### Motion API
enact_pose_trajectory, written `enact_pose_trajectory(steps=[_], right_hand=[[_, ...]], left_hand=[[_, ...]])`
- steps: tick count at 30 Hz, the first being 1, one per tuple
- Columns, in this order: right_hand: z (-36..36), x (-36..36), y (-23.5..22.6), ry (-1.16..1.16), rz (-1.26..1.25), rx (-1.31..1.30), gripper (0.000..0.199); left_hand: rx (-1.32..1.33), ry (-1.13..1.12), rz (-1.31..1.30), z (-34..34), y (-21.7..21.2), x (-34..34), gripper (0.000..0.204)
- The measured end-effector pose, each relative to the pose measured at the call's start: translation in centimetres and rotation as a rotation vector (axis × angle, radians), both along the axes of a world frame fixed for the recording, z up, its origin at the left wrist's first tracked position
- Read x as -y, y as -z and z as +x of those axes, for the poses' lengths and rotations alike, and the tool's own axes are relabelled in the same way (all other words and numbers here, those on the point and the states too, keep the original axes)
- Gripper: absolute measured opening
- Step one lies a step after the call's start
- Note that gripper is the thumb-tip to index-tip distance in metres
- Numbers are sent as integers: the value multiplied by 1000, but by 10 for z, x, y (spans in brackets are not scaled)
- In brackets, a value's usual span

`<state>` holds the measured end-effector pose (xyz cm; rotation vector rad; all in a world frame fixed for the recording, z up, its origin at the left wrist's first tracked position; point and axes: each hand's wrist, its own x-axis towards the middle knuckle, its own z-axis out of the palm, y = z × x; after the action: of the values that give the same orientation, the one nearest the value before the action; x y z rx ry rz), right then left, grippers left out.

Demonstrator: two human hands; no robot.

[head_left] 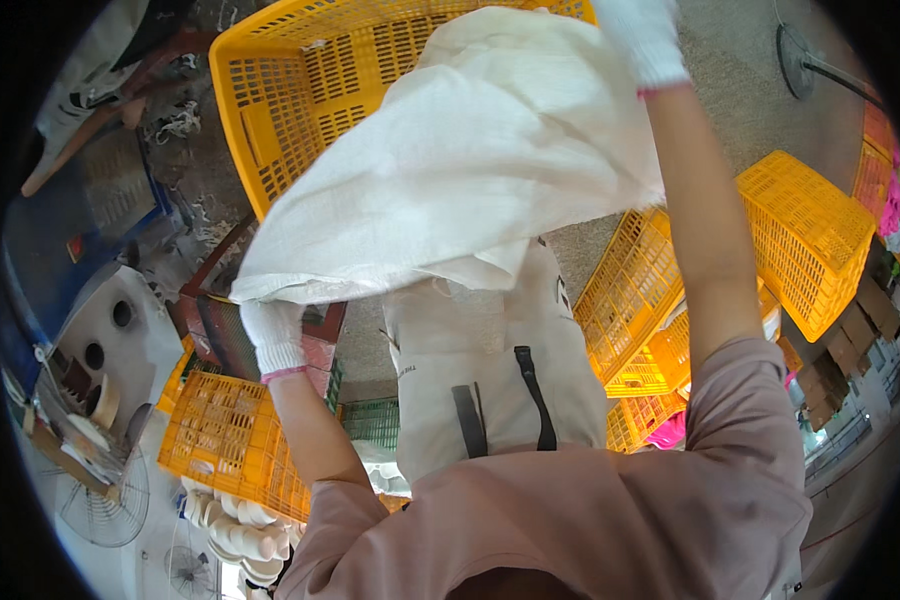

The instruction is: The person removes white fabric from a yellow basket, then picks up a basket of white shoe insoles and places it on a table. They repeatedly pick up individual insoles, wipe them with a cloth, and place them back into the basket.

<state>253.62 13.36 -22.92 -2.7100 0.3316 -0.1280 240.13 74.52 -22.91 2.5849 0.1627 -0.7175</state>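
A large white cloth (pixel 460 190) is spread between my two hands, slack and folded, in front of my body. My left hand (pixel 273 335), in a white knitted glove with a pink cuff edge, is closed on the cloth's lower left corner; its fingertips are covered by the fabric. Raised higher at the top right, my right hand (pixel 645 42) wears a matching glove and grips the cloth's far right side, its fingers partly cut off by the picture edge. Behind the cloth stands a yellow plastic crate (pixel 260 125) with slatted walls, its right part hidden by the fabric.
Yellow crates stand to my right, one (pixel 810 240) farther out and another (pixel 630 295) closer in. At lower left is one more yellow crate (pixel 225 435), near stacked white cup-like pieces (pixel 245 530). A fan (pixel 795 60) stands at far right.
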Motion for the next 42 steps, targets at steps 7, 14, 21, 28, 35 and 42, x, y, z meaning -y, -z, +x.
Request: enact_pose_trajectory(steps=[7,14,21,28,35,42], right_hand=[[-221,-62,16,-149,-134,-231,57],[-212,71,81,-100,-86,-137,11],[-107,153,2,470,-18,218,26],[79,217,155,107,-488,-21,47],[37,170,332,569,-36,-570,51],[-111,106,260,862,1217,-103,55]], left_hand=[[-48,-1218,-851,57,-31,-4,30],[105,-1032,-598,140,-10,-28,33],[382,329,528,249,26,6,39],[367,-403,79,467,160,17,37],[-7,-554,-255,473,287,-84,54],[83,-673,-407,321,302,-100,64]])
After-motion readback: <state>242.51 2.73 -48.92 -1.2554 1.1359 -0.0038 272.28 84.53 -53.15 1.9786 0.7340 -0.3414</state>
